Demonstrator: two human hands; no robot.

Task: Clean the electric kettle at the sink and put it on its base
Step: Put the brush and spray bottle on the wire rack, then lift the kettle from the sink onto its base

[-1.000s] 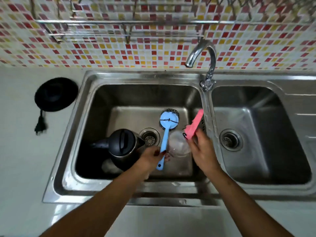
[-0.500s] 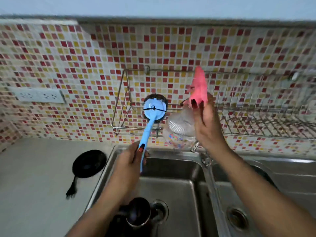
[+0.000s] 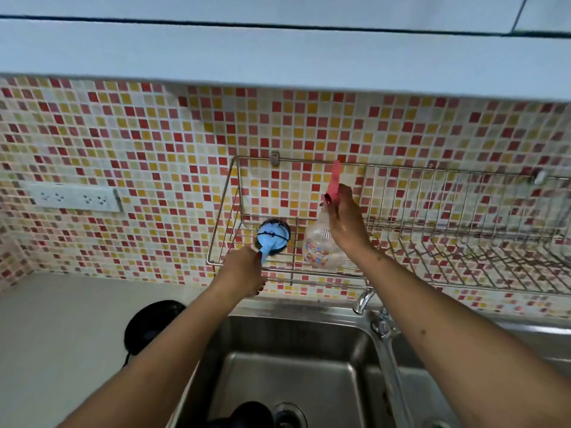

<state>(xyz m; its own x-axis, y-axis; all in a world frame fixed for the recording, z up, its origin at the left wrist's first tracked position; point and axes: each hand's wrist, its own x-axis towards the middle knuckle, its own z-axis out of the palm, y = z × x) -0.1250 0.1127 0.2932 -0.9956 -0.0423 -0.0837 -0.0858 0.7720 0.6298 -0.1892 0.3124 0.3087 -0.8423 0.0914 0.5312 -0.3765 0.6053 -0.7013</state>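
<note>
The left hand (image 3: 241, 270) grips the scrubber (image 3: 273, 236), the right hand (image 3: 346, 223) the spray bottle (image 3: 319, 245), fingers wrapped around both at the wire rack (image 3: 432, 242). The kettle (image 3: 247, 415) sits in the sink (image 3: 309, 350); its base (image 3: 151, 322) waits empty on the counter (image 3: 61, 335).

Shiny steel sink (image 3: 296, 332), chrome wire rack (image 3: 463, 239), clear plastic bottle (image 3: 318, 245), glossy mosaic tiles (image 3: 154, 143).

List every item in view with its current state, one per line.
left hand: gripping the blue scrubber handle
blue scrubber: head raised at the wire rack
right hand: holding the clear bottle
clear bottle: pink top, lifted at the rack
wire rack: wall-mounted
kettle: in the sink
kettle base: on counter, bare
tap: no water visible
</note>
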